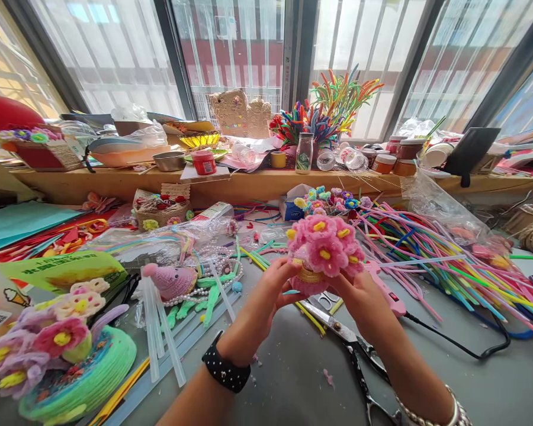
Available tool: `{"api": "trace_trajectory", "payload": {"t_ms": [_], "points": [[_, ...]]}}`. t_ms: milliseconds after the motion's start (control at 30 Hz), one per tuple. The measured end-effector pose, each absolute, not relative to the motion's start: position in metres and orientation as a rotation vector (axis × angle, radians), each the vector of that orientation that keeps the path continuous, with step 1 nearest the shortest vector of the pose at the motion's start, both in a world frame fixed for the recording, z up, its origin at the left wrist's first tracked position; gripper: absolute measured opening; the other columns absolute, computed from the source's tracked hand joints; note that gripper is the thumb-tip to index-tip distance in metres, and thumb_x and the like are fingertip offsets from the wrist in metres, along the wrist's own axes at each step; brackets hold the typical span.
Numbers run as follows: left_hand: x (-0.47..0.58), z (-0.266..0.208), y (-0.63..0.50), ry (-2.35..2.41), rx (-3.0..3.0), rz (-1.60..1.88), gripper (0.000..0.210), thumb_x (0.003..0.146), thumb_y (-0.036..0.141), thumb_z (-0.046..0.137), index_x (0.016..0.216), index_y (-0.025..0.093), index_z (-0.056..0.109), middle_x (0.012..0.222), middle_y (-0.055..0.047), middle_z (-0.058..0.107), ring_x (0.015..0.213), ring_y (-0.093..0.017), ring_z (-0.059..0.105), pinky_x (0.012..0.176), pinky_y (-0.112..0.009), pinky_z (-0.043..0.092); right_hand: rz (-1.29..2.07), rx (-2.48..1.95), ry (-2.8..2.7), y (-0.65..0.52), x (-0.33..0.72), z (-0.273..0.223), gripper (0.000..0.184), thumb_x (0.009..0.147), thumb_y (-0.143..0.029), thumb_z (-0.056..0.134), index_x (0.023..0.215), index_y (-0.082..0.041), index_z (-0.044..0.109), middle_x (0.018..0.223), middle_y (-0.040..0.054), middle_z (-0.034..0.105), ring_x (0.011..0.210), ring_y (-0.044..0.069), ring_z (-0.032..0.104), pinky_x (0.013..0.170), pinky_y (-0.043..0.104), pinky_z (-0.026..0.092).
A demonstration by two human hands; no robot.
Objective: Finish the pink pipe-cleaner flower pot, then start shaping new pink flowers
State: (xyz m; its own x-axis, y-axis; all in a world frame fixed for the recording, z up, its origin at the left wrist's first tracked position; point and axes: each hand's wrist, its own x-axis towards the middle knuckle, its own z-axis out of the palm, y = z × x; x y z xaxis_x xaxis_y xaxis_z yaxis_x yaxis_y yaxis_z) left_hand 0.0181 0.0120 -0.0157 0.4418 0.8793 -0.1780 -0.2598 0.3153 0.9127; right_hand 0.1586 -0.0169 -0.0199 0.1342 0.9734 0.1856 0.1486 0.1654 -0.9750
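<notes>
In the head view, the left hand (266, 293) and right hand (356, 296) curl partly closed around a pink pipe-cleaner flower pot (310, 277) above the scissors (336, 326), apparently gripping low to spare its blossoms (325, 254). The pink glue gun (388, 294) lies near the right hand, probably for easy reach; some fingertips are hidden.

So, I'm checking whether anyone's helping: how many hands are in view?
2: the left hand holds the left side of the pink potted flowers, the right hand the right. Some fingers are hidden; no other hand shows.
</notes>
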Motion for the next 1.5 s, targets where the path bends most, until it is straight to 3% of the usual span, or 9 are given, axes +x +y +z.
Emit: {"api": "trace_trajectory", "payload": {"t_ms": [333,633,867,1067,1500], "points": [[0.019,-0.019,0.018,0.871,0.98,0.822,0.059,0.064,0.051,0.063,0.111,0.017,0.053,0.103,-0.011,0.061,0.097,-0.027,0.057,0.081,-0.04,0.047,0.947,-1.31,-1.311,-0.017,0.166,-0.018,0.037,0.069,-0.049,0.06,0.09,-0.018,0.065,0.089,0.0071,0.067,0.093,0.028,0.058,0.079,0.038,0.047],[0.019,-0.02,0.018,0.863,0.967,0.829,0.054,0.065,0.047,0.064,0.108,0.017,0.053,0.101,-0.01,0.062,0.094,-0.026,0.058,0.081,-0.039,0.047,1.089,-1.226,-1.284,-0.02,0.167,-0.011,0.039,0.07,-0.046,0.062,0.099,-0.019,0.063,0.098,0.008,0.066,0.094,0.026,0.057,0.08,0.037,0.045],[0.019,-0.022,0.018,0.825,0.964,0.826,0.052,0.064,0.047,0.065,0.104,0.017,0.054,0.1,-0.01,0.063,0.093,-0.027,0.059,0.08,-0.04,0.047,1.019,-1.25,-1.256,-0.016,0.171,-0.02,0.031,0.067,-0.043,0.065,0.086,-0.018,0.065,0.086,0.0063,0.068,0.086,0.025,0.06,0.07,0.034,0.048],[0.019,-0.022,0.019,0.869,0.972,0.766,0.054,0.063,0.045,0.065,0.105,0.014,0.054,0.097,-0.011,0.063,0.093,-0.028,0.06,0.078,-0.04,0.048,1.108,-1.294,-1.236,-0.015,0.176,-0.016,0.032,0.067,-0.042,0.065,0.088,-0.018,0.066,0.073,0.0048,0.068,0.09,0.027,0.06,0.081,0.038,0.045],[0.017,-0.021,0.019,0.828,0.955,0.695,0.056,0.063,0.043,0.065,0.11,0.014,0.051,0.103,-0.012,0.061,0.101,-0.029,0.056,0.084,-0.041,0.046,1.09,-1.319,-1.264,-0.015,0.175,-0.016,0.027,0.068,-0.043,0.061,0.069,-0.016,0.062,0.07,0.0051,0.065,0.077,0.025,0.061,0.072,0.037,0.049]]}}
